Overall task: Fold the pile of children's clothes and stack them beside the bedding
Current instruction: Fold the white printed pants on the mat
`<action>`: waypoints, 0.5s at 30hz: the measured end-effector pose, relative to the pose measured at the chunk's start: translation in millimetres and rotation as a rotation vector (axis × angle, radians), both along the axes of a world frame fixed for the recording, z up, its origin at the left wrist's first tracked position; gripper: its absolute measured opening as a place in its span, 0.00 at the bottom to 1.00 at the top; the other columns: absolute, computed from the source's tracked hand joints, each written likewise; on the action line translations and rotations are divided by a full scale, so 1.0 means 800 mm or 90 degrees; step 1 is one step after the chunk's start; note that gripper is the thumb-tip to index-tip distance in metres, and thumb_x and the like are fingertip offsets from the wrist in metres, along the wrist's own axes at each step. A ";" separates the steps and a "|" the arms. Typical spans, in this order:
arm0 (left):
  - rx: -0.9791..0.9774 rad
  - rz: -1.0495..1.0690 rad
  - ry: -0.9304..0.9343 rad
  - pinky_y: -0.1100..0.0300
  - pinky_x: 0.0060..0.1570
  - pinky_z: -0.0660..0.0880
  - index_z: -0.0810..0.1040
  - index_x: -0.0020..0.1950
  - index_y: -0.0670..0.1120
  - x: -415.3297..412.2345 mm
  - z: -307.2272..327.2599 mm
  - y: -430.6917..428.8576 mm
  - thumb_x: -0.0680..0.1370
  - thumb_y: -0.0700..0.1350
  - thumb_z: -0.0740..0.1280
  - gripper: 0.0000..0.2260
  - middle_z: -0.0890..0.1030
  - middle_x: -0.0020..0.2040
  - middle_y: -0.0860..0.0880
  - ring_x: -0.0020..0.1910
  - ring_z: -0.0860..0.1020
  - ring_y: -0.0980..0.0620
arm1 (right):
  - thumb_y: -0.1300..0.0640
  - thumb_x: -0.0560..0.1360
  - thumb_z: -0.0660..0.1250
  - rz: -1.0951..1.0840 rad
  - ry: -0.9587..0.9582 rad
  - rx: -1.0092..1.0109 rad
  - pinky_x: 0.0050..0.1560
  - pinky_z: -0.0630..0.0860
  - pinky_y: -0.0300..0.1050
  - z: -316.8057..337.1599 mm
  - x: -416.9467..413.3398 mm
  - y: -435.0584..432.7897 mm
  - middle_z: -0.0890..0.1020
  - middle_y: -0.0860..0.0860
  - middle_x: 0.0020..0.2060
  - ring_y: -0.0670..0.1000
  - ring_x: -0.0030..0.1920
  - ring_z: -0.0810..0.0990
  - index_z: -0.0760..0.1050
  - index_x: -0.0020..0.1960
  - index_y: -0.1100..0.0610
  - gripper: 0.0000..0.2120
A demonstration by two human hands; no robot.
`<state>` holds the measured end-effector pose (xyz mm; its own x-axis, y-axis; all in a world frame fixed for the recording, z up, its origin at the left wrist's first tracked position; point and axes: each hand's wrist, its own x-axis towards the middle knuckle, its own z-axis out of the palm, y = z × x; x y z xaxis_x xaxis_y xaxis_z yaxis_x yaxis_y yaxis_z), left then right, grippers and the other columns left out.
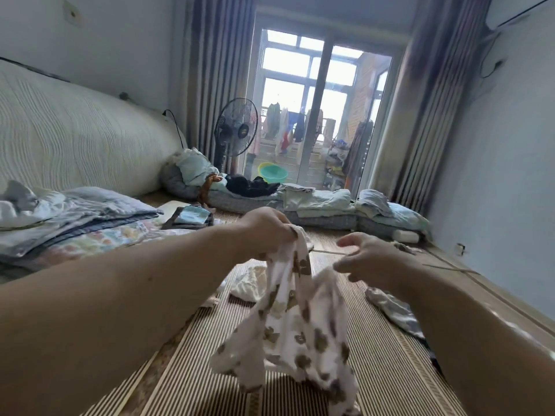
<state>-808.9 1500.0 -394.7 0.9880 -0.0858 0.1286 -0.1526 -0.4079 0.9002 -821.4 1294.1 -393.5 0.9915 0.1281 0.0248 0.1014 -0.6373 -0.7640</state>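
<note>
A white child's garment with brown bear prints (300, 325) hangs in the air over the striped mat. My left hand (267, 229) grips its top edge and holds it up. To the right of it my right hand (366, 259) hovers with loosely curled fingers, close to the cloth; I cannot tell whether it touches the fabric. On the mat beyond lie a cream garment (249, 283) and a grey satin piece (396, 310). Folded bedding (69, 217) is stacked at the left.
A striped bamboo mat (390, 370) covers the bed. A small folded stack (192, 217) lies mid-left, and more folded bedding (324, 205) lines the far end. A standing fan (235, 127) and a glass balcony door (318, 115) are behind it. A wall runs along the right.
</note>
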 end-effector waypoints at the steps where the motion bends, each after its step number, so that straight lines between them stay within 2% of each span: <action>1: 0.010 -0.003 0.007 0.62 0.28 0.73 0.79 0.41 0.45 0.000 0.001 -0.008 0.77 0.40 0.65 0.06 0.77 0.32 0.49 0.27 0.75 0.54 | 0.63 0.70 0.74 0.011 0.000 0.004 0.40 0.76 0.45 -0.007 -0.004 0.011 0.80 0.57 0.48 0.52 0.42 0.79 0.72 0.59 0.52 0.21; 3: 0.028 -0.009 0.015 0.60 0.31 0.74 0.80 0.43 0.44 -0.001 0.003 -0.018 0.77 0.42 0.66 0.05 0.78 0.34 0.48 0.30 0.76 0.51 | 0.60 0.67 0.77 0.047 -0.010 -0.005 0.46 0.77 0.43 -0.022 -0.016 0.029 0.78 0.54 0.53 0.50 0.49 0.79 0.70 0.64 0.50 0.28; 5: 0.031 -0.029 0.016 0.60 0.31 0.73 0.81 0.45 0.44 -0.004 0.004 -0.022 0.76 0.42 0.67 0.04 0.78 0.35 0.47 0.31 0.75 0.50 | 0.59 0.66 0.78 0.100 -0.013 0.030 0.47 0.78 0.43 -0.039 -0.026 0.044 0.79 0.51 0.54 0.50 0.51 0.80 0.70 0.62 0.50 0.28; 8: 0.032 -0.102 0.029 0.60 0.30 0.70 0.81 0.45 0.47 -0.012 0.009 -0.018 0.75 0.44 0.69 0.03 0.79 0.36 0.47 0.30 0.75 0.52 | 0.62 0.68 0.74 0.119 -0.033 0.147 0.51 0.79 0.55 -0.064 -0.024 0.056 0.83 0.55 0.43 0.54 0.44 0.82 0.77 0.52 0.58 0.13; 10: 0.016 -0.144 0.040 0.60 0.30 0.72 0.82 0.45 0.47 -0.015 0.014 -0.004 0.76 0.43 0.69 0.03 0.80 0.38 0.47 0.31 0.77 0.51 | 0.62 0.68 0.69 0.074 -0.049 0.146 0.47 0.78 0.59 -0.083 -0.018 0.057 0.80 0.57 0.35 0.56 0.37 0.79 0.78 0.41 0.63 0.04; 12: -0.016 -0.151 0.045 0.61 0.28 0.75 0.83 0.44 0.47 -0.015 0.020 0.017 0.76 0.42 0.69 0.03 0.81 0.37 0.48 0.31 0.78 0.52 | 0.57 0.63 0.63 0.024 -0.057 0.104 0.38 0.75 0.55 -0.101 -0.012 0.050 0.77 0.55 0.30 0.54 0.33 0.76 0.75 0.32 0.59 0.06; 15: -0.056 -0.118 0.040 0.61 0.26 0.76 0.83 0.41 0.46 -0.009 0.025 0.058 0.77 0.39 0.67 0.08 0.80 0.34 0.48 0.28 0.78 0.52 | 0.49 0.63 0.61 -0.074 -0.092 -0.026 0.34 0.71 0.44 -0.119 0.002 0.018 0.79 0.54 0.28 0.52 0.31 0.76 0.74 0.30 0.58 0.13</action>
<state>-816.4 1546.1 -374.4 0.9626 -0.2585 0.0815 -0.1597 -0.2978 0.9412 -820.0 1308.2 -488.7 0.9861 0.0170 0.1656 0.1327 -0.6808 -0.7203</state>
